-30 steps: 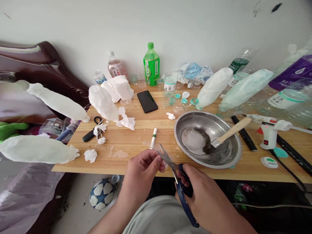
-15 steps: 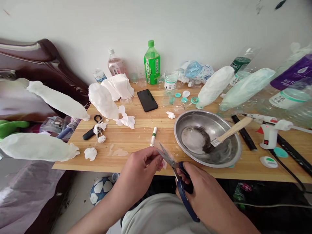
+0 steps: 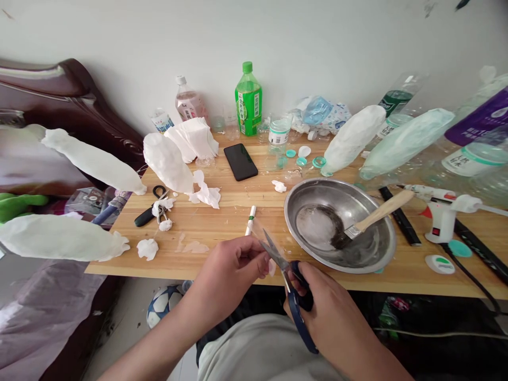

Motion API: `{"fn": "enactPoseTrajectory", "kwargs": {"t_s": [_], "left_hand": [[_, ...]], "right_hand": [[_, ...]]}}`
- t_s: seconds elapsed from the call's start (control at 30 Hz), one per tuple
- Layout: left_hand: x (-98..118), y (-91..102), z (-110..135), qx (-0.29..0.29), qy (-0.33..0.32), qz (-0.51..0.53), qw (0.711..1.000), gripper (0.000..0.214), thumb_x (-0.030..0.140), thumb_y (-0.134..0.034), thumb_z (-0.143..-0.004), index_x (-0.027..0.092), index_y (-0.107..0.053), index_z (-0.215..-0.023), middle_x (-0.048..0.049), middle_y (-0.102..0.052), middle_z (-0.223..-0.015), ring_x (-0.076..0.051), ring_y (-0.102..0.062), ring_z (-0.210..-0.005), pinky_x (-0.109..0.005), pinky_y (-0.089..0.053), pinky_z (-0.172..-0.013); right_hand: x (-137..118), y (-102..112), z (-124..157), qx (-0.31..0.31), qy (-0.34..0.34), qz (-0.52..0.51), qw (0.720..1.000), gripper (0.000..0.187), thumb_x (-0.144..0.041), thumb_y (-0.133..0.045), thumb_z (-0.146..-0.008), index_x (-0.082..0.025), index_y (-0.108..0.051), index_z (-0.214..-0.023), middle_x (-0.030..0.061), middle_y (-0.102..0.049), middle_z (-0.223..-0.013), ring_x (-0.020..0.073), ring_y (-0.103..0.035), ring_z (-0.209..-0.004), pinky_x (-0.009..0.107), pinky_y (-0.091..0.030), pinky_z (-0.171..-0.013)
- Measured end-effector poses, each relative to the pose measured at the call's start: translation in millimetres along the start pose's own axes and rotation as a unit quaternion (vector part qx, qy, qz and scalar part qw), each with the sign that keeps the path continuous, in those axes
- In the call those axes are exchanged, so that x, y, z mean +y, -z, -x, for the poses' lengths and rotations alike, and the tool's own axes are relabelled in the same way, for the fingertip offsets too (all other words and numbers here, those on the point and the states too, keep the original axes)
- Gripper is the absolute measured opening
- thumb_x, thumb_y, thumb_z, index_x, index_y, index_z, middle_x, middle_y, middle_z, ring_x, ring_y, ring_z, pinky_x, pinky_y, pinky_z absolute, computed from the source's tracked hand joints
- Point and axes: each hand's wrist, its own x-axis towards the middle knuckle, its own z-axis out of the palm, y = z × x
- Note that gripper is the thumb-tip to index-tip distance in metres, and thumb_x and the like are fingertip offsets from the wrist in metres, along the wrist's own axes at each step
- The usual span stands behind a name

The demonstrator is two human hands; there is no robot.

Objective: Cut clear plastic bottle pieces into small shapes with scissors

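Observation:
My right hand [image 3: 329, 312] grips blue-handled scissors [image 3: 291, 288] at the near table edge, blades pointing up and left. My left hand [image 3: 234, 270] pinches a small clear plastic piece [image 3: 260, 233] right at the blades. Just beyond my hands lies a white marker with a green band [image 3: 250, 219]. To the right sits a steel bowl [image 3: 377, 222] with a wooden-handled brush [image 3: 369, 219] resting in it.
On the wooden table [image 3: 222, 211] lie a black phone [image 3: 240, 162], tissue scraps, black scissors [image 3: 148, 211], a green bottle [image 3: 248, 100], paper-wrapped bottles [image 3: 349, 140] and a glue gun [image 3: 438, 211]. A football [image 3: 164, 312] sits on the floor below.
My hands have stayed at the table edge; the scissor blades have closed somewhat and sit closer against my left fingers. The view has shifted down slightly.

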Motion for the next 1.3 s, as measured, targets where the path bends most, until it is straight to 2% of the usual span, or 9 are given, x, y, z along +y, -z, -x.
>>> {"fn": "enactPoseTrajectory", "kwargs": {"t_s": [0.13,0.23,0.33,0.43,0.7,0.8,1.0,1.2,1.3], "left_hand": [[-9,-10.2,-4,0.042,0.006,0.148,0.988,0.018,0.034,-0.069,-0.082,0.016,-0.066,-0.079,-0.0027,-0.066,-0.075,-0.015,-0.06,-0.072,-0.027,-0.049,-0.074],[-15,-20.0,-4,0.083,-0.008,0.191,0.978,0.02,0.034,-0.069,-0.082,0.016,-0.064,-0.075,-0.0003,-0.063,-0.07,-0.011,-0.056,-0.068,-0.024,-0.047,-0.07],[-17,-26.1,-3,0.095,-0.021,0.186,0.978,0.021,0.033,-0.069,-0.083,0.015,-0.063,-0.073,0.0009,-0.06,-0.067,-0.01,-0.053,-0.066,-0.021,-0.044,-0.065],[-15,-26.9,-1,0.08,-0.014,0.19,0.978,0.02,0.032,-0.071,-0.081,0.015,-0.063,-0.073,0.0014,-0.06,-0.066,-0.009,-0.052,-0.065,-0.02,-0.044,-0.064],[-10,-23.6,-2,0.091,-0.021,0.159,0.983,0.023,0.033,-0.066,-0.085,0.014,-0.062,-0.072,0.0007,-0.059,-0.065,-0.01,-0.052,-0.064,-0.021,-0.044,-0.063],[-10,-24.4,-2,0.096,-0.03,0.151,0.983,0.022,0.033,-0.065,-0.084,0.015,-0.06,-0.073,0.0014,-0.058,-0.064,-0.01,-0.051,-0.062,-0.021,-0.043,-0.061],[-6,-22.2,-1,0.077,-0.013,0.073,0.994,0.019,0.031,-0.062,-0.083,0.015,-0.06,-0.072,0.0019,-0.054,-0.064,-0.01,-0.047,-0.062,-0.022,-0.04,-0.058],[-6,-18.5,0,0.065,-0.016,0.039,0.997,0.019,0.031,-0.06,-0.085,0.016,-0.059,-0.073,0.0023,-0.053,-0.065,-0.01,-0.045,-0.062,-0.023,-0.038,-0.059],[-8,-15.1,0,0.046,-0.009,0.041,0.998,0.02,0.031,-0.06,-0.085,0.016,-0.058,-0.071,0.0028,-0.052,-0.065,-0.01,-0.043,-0.061,-0.023,-0.036,-0.058]], "right_hand": [[-1,-4,-2,0.014,-0.018,-0.035,0.999,0.006,-0.023,-0.051,-0.079,-0.023,-0.048,-0.084,0.0006,-0.059,-0.079,0.0202,-0.056,-0.076,0.035,-0.042,-0.072],[0,-5,-3,0.012,-0.021,-0.04,0.999,0.007,-0.023,-0.05,-0.079,-0.023,-0.048,-0.086,0.0018,-0.059,-0.082,0.0214,-0.057,-0.079,0.036,-0.043,-0.074],[2,-6,-3,0.024,-0.001,-0.019,1.0,0.013,-0.023,-0.049,-0.08,-0.022,-0.047,-0.093,0.0062,-0.059,-0.092,0.0256,-0.057,-0.09,0.04,-0.043,-0.078],[3,-5,-3,0.037,0.023,0.0,0.999,0.021,-0.023,-0.049,-0.079,-0.021,-0.045,-0.099,0.0108,-0.056,-0.101,0.0305,-0.053,-0.103,0.043,-0.043,-0.081],[1,-7,-5,0.004,-0.01,-0.06,0.998,0.008,-0.024,-0.047,-0.082,-0.023,-0.047,-0.09,0.0047,-0.058,-0.088,0.025,-0.057,-0.087,0.041,-0.043,-0.079],[2,-9,-5,0.008,-0.009,-0.061,0.998,0.01,-0.024,-0.048,-0.082,-0.023,-0.048,-0.092,0.0049,-0.058,-0.089,0.0256,-0.057,-0.09,0.042,-0.043,-0.081],[5,-9,-2,0.038,0.025,-0.016,0.999,0.022,-0.023,-0.05,-0.081,-0.021,-0.045,-0.103,0.011,-0.055,-0.105,0.0317,-0.051,-0.11,0.046,-0.043,-0.089],[4,-7,-3,0.005,0.006,-0.03,1.0,0.011,-0.021,-0.046,-0.084,-0.023,-0.044,-0.094,0.007,-0.056,-0.093,0.0276,-0.056,-0.095,0.043,-0.045,-0.082],[7,-5,-2,0.001,0.019,-0.011,1.0,0.013,-0.02,-0.046,-0.083,-0.022,-0.043,-0.095,0.0105,-0.055,-0.1,0.0313,-0.053,-0.105,0.046,-0.044,-0.083]]}}
